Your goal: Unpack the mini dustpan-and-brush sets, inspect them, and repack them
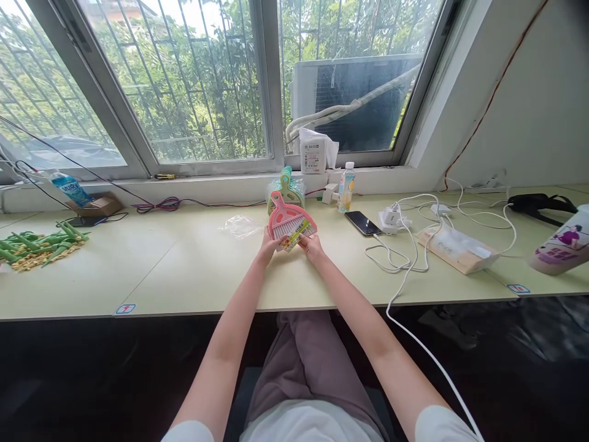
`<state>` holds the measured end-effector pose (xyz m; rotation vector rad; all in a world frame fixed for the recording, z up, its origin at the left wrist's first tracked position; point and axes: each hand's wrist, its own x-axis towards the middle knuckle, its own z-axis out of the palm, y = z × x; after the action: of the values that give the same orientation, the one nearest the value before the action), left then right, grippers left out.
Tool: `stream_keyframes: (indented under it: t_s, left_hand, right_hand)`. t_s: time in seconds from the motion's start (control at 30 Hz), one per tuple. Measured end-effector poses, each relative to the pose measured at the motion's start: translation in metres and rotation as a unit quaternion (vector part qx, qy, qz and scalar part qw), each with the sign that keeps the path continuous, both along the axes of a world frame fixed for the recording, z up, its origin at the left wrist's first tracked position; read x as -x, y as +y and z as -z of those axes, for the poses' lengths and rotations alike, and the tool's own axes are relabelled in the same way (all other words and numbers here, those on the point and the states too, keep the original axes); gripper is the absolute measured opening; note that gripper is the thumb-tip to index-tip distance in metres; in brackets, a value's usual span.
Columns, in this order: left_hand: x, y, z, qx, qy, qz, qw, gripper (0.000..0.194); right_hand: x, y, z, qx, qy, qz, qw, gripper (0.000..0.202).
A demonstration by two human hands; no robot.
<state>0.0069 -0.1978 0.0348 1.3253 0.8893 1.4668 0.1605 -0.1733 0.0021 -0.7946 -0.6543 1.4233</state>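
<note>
Between both hands I hold a small pink dustpan and brush set (pixel 286 215) above the table, its handle pointing away from me. White bristles and a yellow-green printed label (pixel 296 235) face up. My left hand (pixel 269 244) grips the lower left corner. On the lower right side, my right hand (pixel 311 247) is closed at the edge by the label. Just behind stands a stack of green dustpan and brush sets (pixel 286 184) in clear plastic, partly hidden by the pink one. A crumpled clear plastic bag (pixel 241 226) lies to the left of my left hand.
To the right are a bottle (pixel 346 187), a phone (pixel 362 223), white chargers (pixel 393 218) with looping cables, a tissue pack (pixel 460 248) and a tumbler (pixel 564 242). Green items (pixel 41 242) lie far left. One white cable hangs over the table's front edge.
</note>
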Motion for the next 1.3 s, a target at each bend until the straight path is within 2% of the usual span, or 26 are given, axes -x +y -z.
stream_keyframes:
  t_s: [0.1,0.17,0.33,0.5,0.67,0.8,1.0,1.2,1.3]
  left_hand:
    - [-0.004,0.001,0.0,0.03,-0.052,-0.016,0.998,0.072]
    - [-0.008,-0.001,-0.001,0.037,-0.078,-0.032,0.996,0.064]
    - [-0.012,-0.004,-0.006,0.041,-0.109,-0.032,0.993,0.05]
    - [-0.005,-0.004,-0.009,0.089,-0.054,0.004,0.995,0.053]
    - [-0.009,-0.01,-0.009,0.095,-0.036,0.019,0.995,0.063]
    - [-0.013,-0.012,-0.007,0.061,-0.016,0.006,0.998,0.074]
    - [-0.007,-0.002,0.001,0.027,-0.018,-0.007,0.999,0.079]
    - [-0.003,0.003,0.005,0.011,-0.019,-0.013,1.0,0.079]
    - [-0.003,0.001,0.003,0.022,-0.014,-0.003,1.0,0.081]
  right_hand:
    - [0.001,-0.001,-0.002,-0.011,-0.016,-0.066,0.998,0.027]
    - [0.002,-0.003,-0.003,-0.015,-0.027,-0.085,0.996,0.02]
    - [0.002,-0.007,-0.01,0.013,-0.015,-0.064,0.998,0.005]
    - [-0.008,-0.008,-0.019,0.02,0.004,-0.007,1.0,0.009]
    - [-0.016,-0.01,-0.023,-0.006,-0.022,0.023,0.999,0.005]
    - [-0.017,-0.012,-0.024,-0.015,-0.064,0.001,0.998,0.007]
    - [-0.015,-0.011,-0.025,-0.021,-0.118,-0.013,0.993,0.01]
    - [-0.015,-0.01,-0.024,-0.041,-0.112,-0.067,0.991,0.017]
    - [-0.014,-0.008,-0.022,-0.042,-0.114,-0.062,0.991,0.02]
